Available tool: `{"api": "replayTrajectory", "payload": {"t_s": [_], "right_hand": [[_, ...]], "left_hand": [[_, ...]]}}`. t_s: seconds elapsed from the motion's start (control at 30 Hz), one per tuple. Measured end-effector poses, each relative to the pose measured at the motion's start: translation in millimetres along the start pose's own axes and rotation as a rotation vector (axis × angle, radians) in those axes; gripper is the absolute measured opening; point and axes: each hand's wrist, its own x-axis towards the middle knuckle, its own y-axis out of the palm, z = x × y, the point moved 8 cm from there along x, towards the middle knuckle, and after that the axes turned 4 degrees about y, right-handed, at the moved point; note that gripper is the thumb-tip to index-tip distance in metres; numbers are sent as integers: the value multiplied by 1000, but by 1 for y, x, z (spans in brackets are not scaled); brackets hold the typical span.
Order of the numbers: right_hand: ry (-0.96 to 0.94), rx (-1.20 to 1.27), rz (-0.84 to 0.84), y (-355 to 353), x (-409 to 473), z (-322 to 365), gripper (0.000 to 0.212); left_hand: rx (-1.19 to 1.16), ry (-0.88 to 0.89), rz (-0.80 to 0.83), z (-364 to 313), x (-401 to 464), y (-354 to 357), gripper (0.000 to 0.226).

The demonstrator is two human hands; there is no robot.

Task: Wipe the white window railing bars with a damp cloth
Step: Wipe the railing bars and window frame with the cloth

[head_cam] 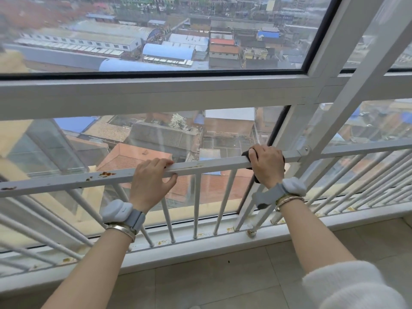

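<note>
Both hands [209, 172] grip the top rail [207, 166]; dark cloth [246, 155] mostly hidden.

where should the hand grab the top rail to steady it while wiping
Grip the top rail from above on its bare stretch left of the cloth, fingers over the far edge, thumb under, as the left hand does. The flat, narrow bar fits a wrap, and upright bars leave gaps below.
</note>
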Motion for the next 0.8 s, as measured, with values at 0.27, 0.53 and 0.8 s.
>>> {"api": "replayTrajectory", "payload": {"t_s": [0.27,0.53,0.8], "right_hand": [[-137,78,75,16,-29,84,50],[-412,112,256,28,-29,101,58],[-162,101,-49,35,-33,111,45]], "left_hand": [[2,-7,-55,1,-3,2,43],[7,36,17,9,-10,2,45],[32,-36,-73,57,-32,-30,48]]}}
